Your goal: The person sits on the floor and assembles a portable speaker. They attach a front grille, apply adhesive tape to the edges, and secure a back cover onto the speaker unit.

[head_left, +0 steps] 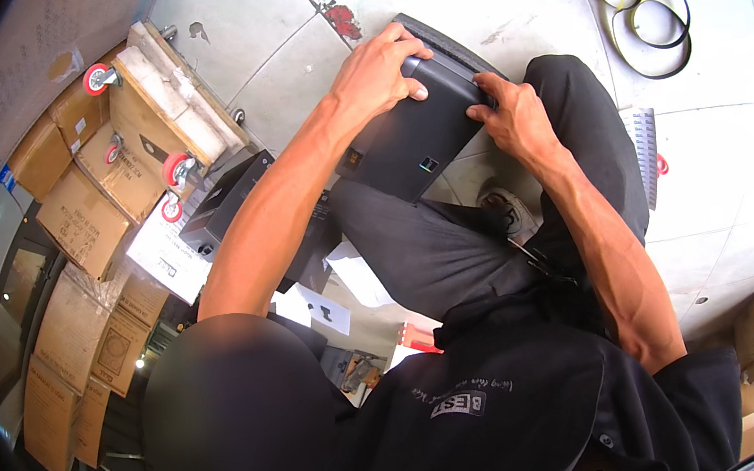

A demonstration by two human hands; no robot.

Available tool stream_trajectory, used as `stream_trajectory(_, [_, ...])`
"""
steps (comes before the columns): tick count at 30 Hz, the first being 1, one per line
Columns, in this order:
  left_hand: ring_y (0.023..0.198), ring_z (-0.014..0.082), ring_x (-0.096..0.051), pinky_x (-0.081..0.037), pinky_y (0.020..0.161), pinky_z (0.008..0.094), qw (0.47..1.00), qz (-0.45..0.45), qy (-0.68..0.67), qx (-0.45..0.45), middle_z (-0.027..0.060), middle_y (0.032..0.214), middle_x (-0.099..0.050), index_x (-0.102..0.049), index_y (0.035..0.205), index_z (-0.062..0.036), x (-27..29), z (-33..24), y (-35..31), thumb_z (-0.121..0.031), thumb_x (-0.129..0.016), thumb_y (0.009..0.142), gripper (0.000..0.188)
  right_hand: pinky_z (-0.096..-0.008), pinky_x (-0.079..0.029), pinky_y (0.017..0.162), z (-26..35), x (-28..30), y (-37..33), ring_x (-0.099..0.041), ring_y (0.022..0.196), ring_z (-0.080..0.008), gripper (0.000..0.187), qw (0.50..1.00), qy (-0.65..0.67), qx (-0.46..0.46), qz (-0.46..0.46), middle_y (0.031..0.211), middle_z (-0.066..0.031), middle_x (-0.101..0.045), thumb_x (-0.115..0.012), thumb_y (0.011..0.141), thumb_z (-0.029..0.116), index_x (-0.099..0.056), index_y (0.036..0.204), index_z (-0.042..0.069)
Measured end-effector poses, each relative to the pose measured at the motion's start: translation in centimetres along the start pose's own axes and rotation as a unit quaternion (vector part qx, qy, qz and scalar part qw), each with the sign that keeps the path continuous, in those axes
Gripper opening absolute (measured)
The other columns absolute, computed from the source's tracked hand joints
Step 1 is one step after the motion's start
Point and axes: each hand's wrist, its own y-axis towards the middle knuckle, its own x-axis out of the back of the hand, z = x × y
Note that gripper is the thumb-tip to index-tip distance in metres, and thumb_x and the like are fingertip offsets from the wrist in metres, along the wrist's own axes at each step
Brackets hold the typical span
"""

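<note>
The left hand (379, 68) is clamped over the far corner of a dark grey boxy device (412, 136) resting on the person's raised knee, and the right hand (506, 115) grips its right edge, fingers curled on the casing. Left of the left hand lies a second dark device (225, 203), and beyond it stacked cardboard boxes (92, 206) — closed, contents hidden — under an upturned wheeled dolly (159, 102); past the right hand, strapping coils (632, 2) sprawl on the floor (727, 142).

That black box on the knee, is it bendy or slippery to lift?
The black box probably stays stiff: its edges look straight and hard. Its smooth casing may be a bit slippery, and both hands, left hand and right hand, grip it, so it's perhaps fairly heavy.
</note>
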Motion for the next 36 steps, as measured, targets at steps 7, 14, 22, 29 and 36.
stream_trajectory(7, [0.115, 0.0298, -0.058, -0.048, 0.098, 0.0404, 0.995, -0.092, 0.041, -0.026, 0.0056, 0.129, -0.057, -0.064, 0.122, -0.0133, -1.0, 0.9, -1.9, -0.023, -0.085, 0.065, 0.062, -0.0459, -0.053, 0.085, -1.4, -1.3, -0.1, -0.066, 0.095, -0.0414, 0.047, 0.997, -0.029, 0.056, -0.044, 0.099, -0.026, -0.068, -0.071, 0.083, 0.018, -0.059, 0.127, 0.004])
stream_trajectory(14, [0.141, 0.0369, -0.031, -0.039, 0.111, 0.0437, 0.96, -0.254, 0.12, 0.02, 0.0097, 0.158, -0.026, -0.038, 0.147, -0.0114, -9.4, 2.4, -11.6, -0.035, -0.083, 0.07, 0.092, -0.0456, -0.053, 0.088, 0.9, -3.4, -1.7, -0.064, 0.104, -0.0402, 0.072, 0.975, -0.16, 0.133, -0.077, 0.118, -0.0261, -0.062, -0.082, 0.073, 0.02, -0.049, 0.132, -0.003])
stream_trajectory(22, [0.148, 0.039, -0.011, -0.031, 0.114, 0.0535, 0.975, -0.218, 0.036, 0.027, 0.013, 0.162, -0.007, -0.019, 0.151, 0.0004, -12.9, 2.2, -12.5, -0.031, -0.083, 0.069, 0.109, -0.0442, -0.048, 0.096, 1.6, -4.7, -2.1, -0.056, 0.115, -0.0406, 0.105, 0.965, -0.246, 0.071, -0.056, 0.124, -0.0278, -0.055, -0.091, 0.059, 0.033, -0.036, 0.138, -0.009])
stream_trajectory(29, [0.146, 0.0429, -0.013, -0.03, 0.115, 0.0547, 0.965, -0.257, 0.037, 0.023, 0.0141, 0.161, -0.012, -0.021, 0.151, 0.0003, -14.4, 2.5, -11.9, -0.031, -0.082, 0.071, 0.106, -0.0449, -0.05, 0.092, 1.9, -5.1, -2.0, -0.059, 0.111, -0.0413, 0.105, 0.949, -0.304, 0.049, -0.066, 0.118, -0.0294, -0.057, -0.091, 0.059, 0.036, -0.037, 0.135, -0.01])
stream_trajectory(36, [0.143, 0.0391, -0.027, -0.032, 0.114, 0.0468, 0.944, -0.326, 0.027, 0.036, 0.0152, 0.158, -0.024, -0.037, 0.147, -0.0043, -12.5, 4.9, -12.3, -0.035, -0.075, 0.081, 0.082, -0.0453, -0.042, 0.104, 4.5, -4.9, 0.7, -0.051, 0.124, -0.0414, 0.128, 0.951, -0.303, 0.042, -0.034, 0.131, -0.0311, -0.051, -0.089, 0.056, 0.053, -0.023, 0.146, -0.009])
